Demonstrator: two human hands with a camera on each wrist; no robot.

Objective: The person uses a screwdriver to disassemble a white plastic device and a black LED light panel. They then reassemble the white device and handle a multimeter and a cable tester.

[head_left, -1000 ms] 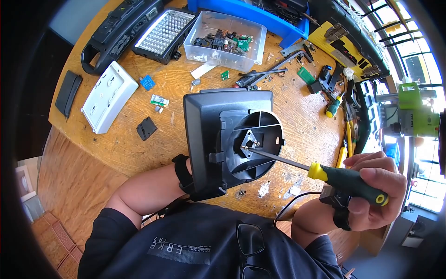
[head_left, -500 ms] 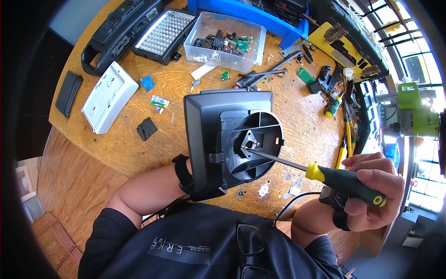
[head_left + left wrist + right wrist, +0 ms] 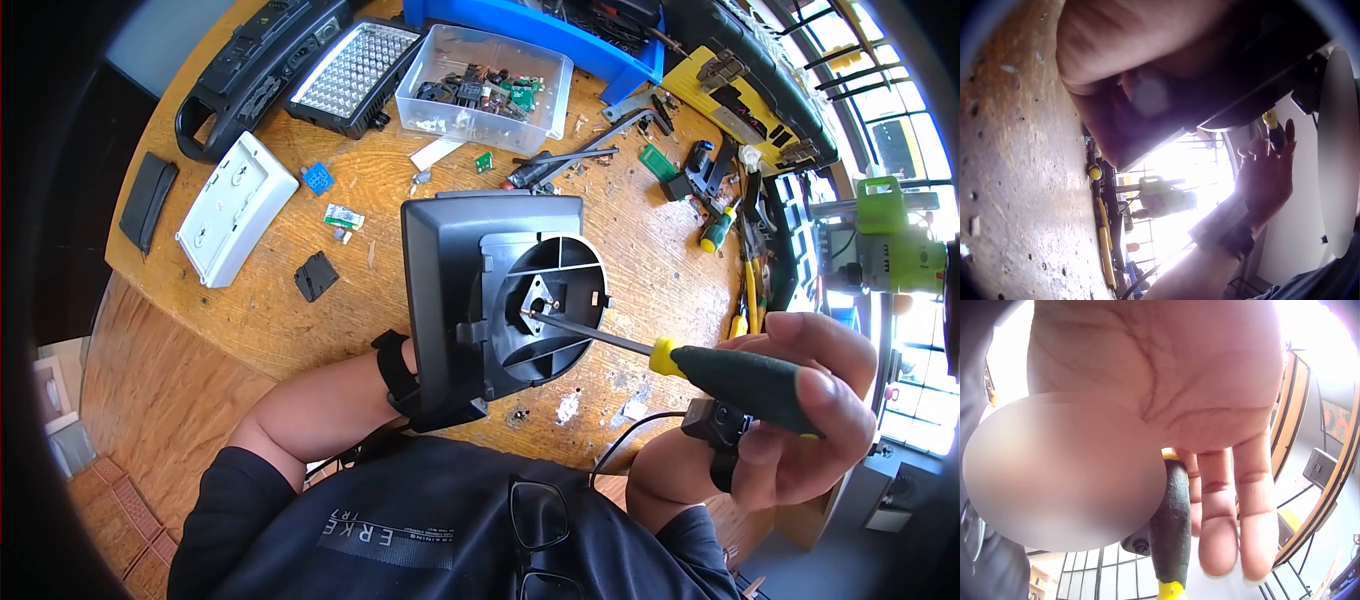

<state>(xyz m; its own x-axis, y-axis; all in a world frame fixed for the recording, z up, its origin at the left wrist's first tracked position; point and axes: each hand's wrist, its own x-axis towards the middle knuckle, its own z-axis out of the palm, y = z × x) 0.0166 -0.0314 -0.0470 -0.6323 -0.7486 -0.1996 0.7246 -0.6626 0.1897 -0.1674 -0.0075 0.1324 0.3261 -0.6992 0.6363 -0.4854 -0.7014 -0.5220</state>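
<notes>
A black plastic housing (image 3: 440, 300) with a round ribbed recess is tilted up above the table in the head view. The left hand (image 3: 1141, 50) is under and behind it, its fingers against the dark housing in the left wrist view; the head view hides this hand. The right hand (image 3: 815, 410) holds a green and yellow screwdriver (image 3: 740, 380) between thumb and fingers. The screwdriver's tip meets a small diamond-shaped metal plate (image 3: 538, 305) inside the recess. In the right wrist view, the dark handle (image 3: 1170, 519) lies beside two extended fingers of the right hand (image 3: 1166, 381).
A clear bin (image 3: 485, 90) of parts stands at the back, beside an LED panel (image 3: 355, 75) and a white casing (image 3: 235, 210). Small circuit boards and a black flat piece (image 3: 316, 277) lie left of the housing. Pliers, another screwdriver (image 3: 718, 230) and a yellow-black toolbox (image 3: 740, 105) are at the right.
The housing has shifted and turned slightly. The right hand's fingers have spread and changed their hold on the handle, while the screwdriver has moved slightly left with its tip still at the metal plate.
</notes>
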